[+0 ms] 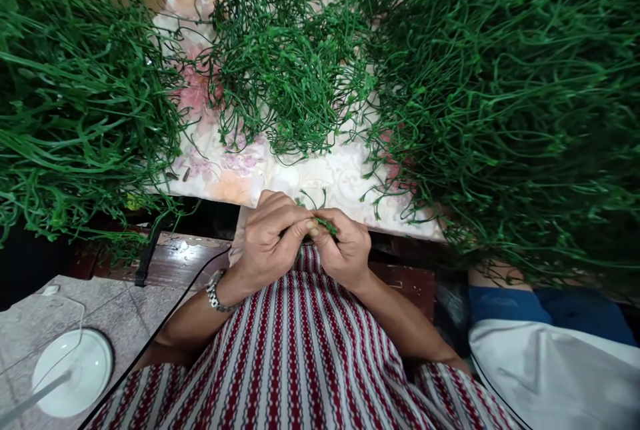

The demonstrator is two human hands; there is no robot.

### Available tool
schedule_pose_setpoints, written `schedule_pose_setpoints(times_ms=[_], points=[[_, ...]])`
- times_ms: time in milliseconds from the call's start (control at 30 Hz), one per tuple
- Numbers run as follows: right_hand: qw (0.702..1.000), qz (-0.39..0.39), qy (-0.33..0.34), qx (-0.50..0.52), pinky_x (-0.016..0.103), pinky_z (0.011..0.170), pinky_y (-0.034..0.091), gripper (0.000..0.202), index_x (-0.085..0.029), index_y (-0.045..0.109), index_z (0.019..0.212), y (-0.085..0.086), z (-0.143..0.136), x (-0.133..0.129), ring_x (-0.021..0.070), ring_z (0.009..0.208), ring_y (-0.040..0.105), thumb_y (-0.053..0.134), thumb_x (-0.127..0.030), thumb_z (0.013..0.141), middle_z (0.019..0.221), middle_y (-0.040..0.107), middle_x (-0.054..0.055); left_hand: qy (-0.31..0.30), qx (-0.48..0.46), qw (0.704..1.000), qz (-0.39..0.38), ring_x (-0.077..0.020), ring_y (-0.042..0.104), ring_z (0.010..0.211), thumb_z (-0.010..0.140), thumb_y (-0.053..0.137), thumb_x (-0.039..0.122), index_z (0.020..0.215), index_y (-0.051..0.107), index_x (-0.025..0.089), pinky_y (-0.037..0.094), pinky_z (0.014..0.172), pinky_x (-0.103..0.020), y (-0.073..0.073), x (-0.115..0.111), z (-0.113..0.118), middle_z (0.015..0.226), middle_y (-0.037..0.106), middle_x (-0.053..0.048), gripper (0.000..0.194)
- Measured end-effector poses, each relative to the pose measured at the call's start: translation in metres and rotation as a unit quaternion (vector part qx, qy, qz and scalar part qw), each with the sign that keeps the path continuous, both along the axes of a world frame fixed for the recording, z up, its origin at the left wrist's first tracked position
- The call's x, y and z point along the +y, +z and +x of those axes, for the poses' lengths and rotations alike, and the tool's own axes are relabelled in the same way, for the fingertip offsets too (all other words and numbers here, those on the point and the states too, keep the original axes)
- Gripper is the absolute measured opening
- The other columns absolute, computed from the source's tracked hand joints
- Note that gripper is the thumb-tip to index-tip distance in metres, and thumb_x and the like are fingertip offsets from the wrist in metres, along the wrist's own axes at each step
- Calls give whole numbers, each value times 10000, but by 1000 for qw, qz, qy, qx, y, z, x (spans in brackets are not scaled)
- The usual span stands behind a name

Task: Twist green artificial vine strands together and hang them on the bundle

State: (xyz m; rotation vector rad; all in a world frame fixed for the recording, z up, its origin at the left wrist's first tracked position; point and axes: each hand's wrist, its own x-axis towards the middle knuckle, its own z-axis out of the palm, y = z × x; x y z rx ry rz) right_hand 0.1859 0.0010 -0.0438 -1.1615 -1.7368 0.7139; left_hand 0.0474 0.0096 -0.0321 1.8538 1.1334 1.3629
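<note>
At the lower centre of the frame, the left hand (270, 238) and the right hand (343, 250) meet over the person's lap, each grip closed on the same small green plastic sprig (326, 224). The fingertips of both hands pinch it between them, thumbs pressed close together, and a few thin tips stick up just above the knuckles. A silver metal wristwatch (216, 291) sits on the left wrist. Below the hands lies a red-and-white striped woven cloth (305, 357) covering the lap.

Just above the hands is the near edge of the table, spread with a pale floral tablecloth (240, 173). On it, at the upper centre of the frame, lies a loose heap of thin green plastic stems (285, 77). A much larger, denser mass of the same green stems (510, 97) fills the right side, and another mass (75, 103) fills the upper left. At the lower left, a round white disc base (75, 370) rests on a grey stone floor. At the lower right, part of another person in blue and white clothing (545, 343) shows.

Judging from the pinch, the step in hand is fitting or twisting one small piece of the sprig by the fingertips. The next move would call for a steady hold with one hand while the other presses or pulls the piece, with care not to bend the thin stems.
</note>
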Motion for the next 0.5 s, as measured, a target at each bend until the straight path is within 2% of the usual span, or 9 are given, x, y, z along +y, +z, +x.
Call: schedule_pose_setpoints(times_ms=[100, 233, 400, 500], points=[[999, 21, 35, -28, 203, 560, 470, 127, -178, 590, 853, -1, 4, 2, 102, 572, 594, 513, -277, 874, 690, 659, 5, -38, 86, 995, 29, -127, 488, 620, 835, 525, 143, 733, 552, 174, 357, 674, -325, 7, 0, -6, 619, 543, 7, 110], [981, 95, 141, -96, 224, 562, 431, 135, -153, 565, 824, 1, 17, 10, 108, 573, 556, 480, -238, 885, 663, 626, 18, -142, 204, 969, -10, -125, 431, 621, 876, 443, 162, 698, 463, 166, 327, 673, -325, 17, 5, -21, 627, 472, 11, 179], [920, 131, 304, -209, 253, 547, 370, 214, -170, 520, 681, 14, 30, 18, 117, 530, 462, 376, -123, 831, 562, 531, 0, -311, 212, 924, -74, -123, 399, 610, 902, 363, 186, 638, 367, 183, 345, 678, -300, 21, 8, -30, 602, 411, 23, 264], [882, 129, 365, -269, 265, 538, 333, 228, -176, 520, 680, 24, 35, 18, 121, 518, 431, 352, -94, 811, 548, 529, -5, -356, 219, 905, -79, -138, 416, 640, 878, 367, 154, 644, 381, 184, 358, 706, -311, 19, 4, -31, 618, 448, 10, 237]])
